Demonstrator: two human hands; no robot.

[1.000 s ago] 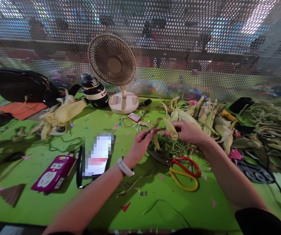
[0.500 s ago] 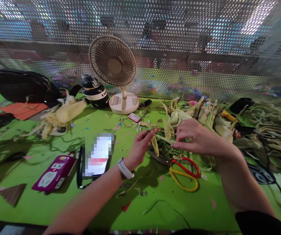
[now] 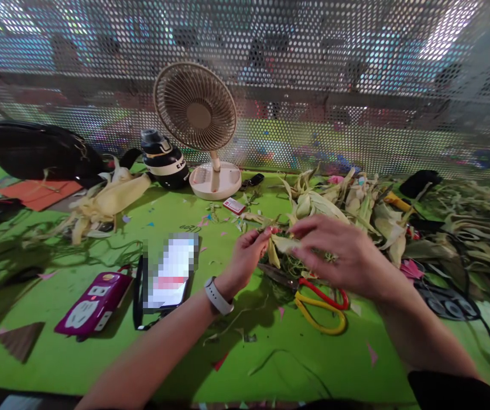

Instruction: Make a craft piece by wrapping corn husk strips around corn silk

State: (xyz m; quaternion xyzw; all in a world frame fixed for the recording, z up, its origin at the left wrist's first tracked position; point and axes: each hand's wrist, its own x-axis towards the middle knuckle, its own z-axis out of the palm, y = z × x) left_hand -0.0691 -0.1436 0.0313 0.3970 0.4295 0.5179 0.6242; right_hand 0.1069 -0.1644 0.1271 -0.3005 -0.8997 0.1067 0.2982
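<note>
My left hand (image 3: 248, 255), a white-banded watch (image 3: 218, 296) on its wrist, pinches a pale corn husk (image 3: 274, 254) between thumb and fingertips. A small pinkish bit shows at the pinch. Just right of the husk is my right hand (image 3: 339, 253), slightly blurred, its thumb and fingers apart; whether a fingertip touches the husk I cannot tell. Below the hands lie scissors (image 3: 322, 319) with one red and one yellow handle loop, blades pointing up-left. Behind my right hand is a heap of dried corn husks (image 3: 317, 204), partly covered by it.
On the green tabletop (image 3: 313, 370) are a phone (image 3: 172, 270), a purple power strip (image 3: 95, 304) and a corn husk bundle (image 3: 103, 202). Farther back stand a fan (image 3: 200, 117), a dark bottle (image 3: 166, 162) and a black bag (image 3: 35, 151). A perforated metal screen (image 3: 292, 85) borders the far side.
My right hand's fingers have spread and turned from a closed pinch by the husk strip. The strip now looks shorter or folded. My left hand stays nearly in place.
</note>
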